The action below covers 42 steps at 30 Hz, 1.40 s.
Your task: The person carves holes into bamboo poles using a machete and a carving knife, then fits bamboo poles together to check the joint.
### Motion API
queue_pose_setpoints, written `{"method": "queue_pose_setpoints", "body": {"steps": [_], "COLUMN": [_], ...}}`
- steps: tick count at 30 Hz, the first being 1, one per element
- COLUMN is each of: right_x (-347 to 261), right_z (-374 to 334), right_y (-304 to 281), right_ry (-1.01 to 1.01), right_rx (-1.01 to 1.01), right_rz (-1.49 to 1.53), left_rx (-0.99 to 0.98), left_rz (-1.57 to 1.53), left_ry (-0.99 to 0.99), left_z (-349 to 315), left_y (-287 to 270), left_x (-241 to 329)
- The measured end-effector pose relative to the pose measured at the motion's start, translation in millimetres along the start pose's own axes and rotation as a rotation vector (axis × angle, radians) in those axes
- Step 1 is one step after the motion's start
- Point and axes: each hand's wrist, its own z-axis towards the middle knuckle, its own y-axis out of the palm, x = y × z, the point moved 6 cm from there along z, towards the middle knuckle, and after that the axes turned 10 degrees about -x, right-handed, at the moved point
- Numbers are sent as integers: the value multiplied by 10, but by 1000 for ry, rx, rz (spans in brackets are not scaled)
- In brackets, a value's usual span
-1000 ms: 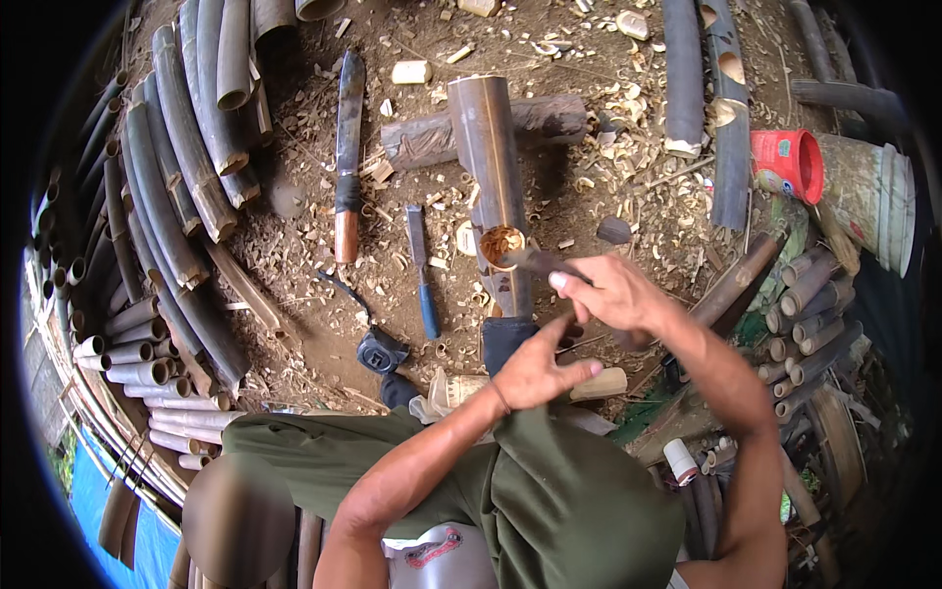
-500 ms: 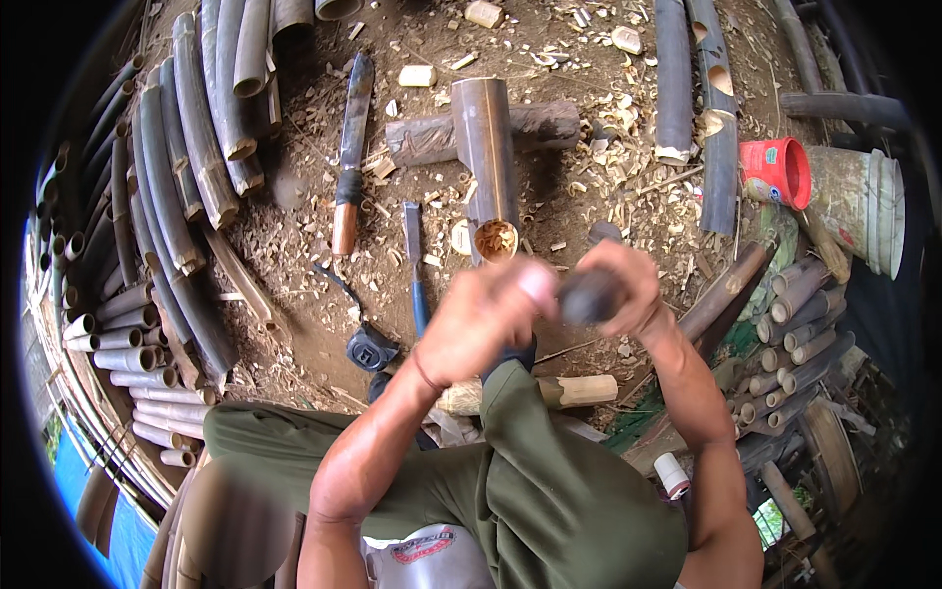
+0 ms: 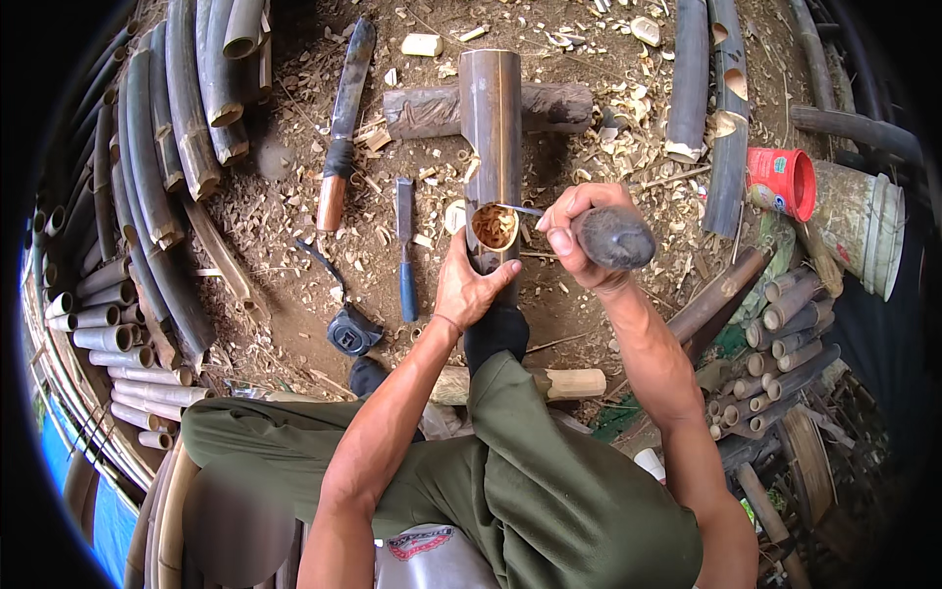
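Note:
A thick bamboo tube [image 3: 494,118] lies lengthwise before me, resting across a short log. Toward its near end a round opening [image 3: 496,227] shows pale shavings inside. Just below that opening, my left hand [image 3: 471,285] wraps the tube's left side, thumb across the top. My right hand [image 3: 589,231], to the right of the opening, is closed round a carving tool with a bulky dark handle [image 3: 616,239]. From the fist a thin metal blade [image 3: 522,209] points left, its tip at the opening's upper rim; how deep it reaches I cannot tell. My foot in dark footwear [image 3: 496,332] is against the tube's near end.
Left of the tube lie a blue-handled chisel [image 3: 406,250], a large knife [image 3: 345,118] and a tape measure [image 3: 352,331]. Bamboo poles [image 3: 186,108] line the left. A red container [image 3: 781,184] and a dirty white bucket [image 3: 856,221] lie at right. Wood chips litter the ground.
My hands, close together and blurred above the tube's near end before, have parted. The left now grips the tube; the right has the tool's blade at the opening. The view has shifted slightly.

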Motion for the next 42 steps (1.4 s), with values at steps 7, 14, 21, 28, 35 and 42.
{"method": "queue_pose_setpoints", "body": {"steps": [7, 14, 21, 28, 35, 42], "right_x": [56, 247, 512, 41, -529, -550], "right_z": [-52, -209, -363, -400, -679, -776], "right_y": [-46, -132, -337, -130, 582, 789], "right_ry": [-18, 153, 440, 232, -219, -235], "right_rx": [72, 298, 589, 318, -452, -523], "right_rz": [63, 522, 664, 440, -187, -277], "left_rx": [-54, -50, -86, -198, -350, -353], "left_rz": [-89, -257, -367, -492, -683, -661], "left_ry": [12, 24, 45, 2, -72, -71], "left_z": [57, 34, 74, 98, 126, 121], "left_y": [31, 63, 95, 89, 93, 85], "left_x": [-157, -224, -190, -202, -264, -248]}}
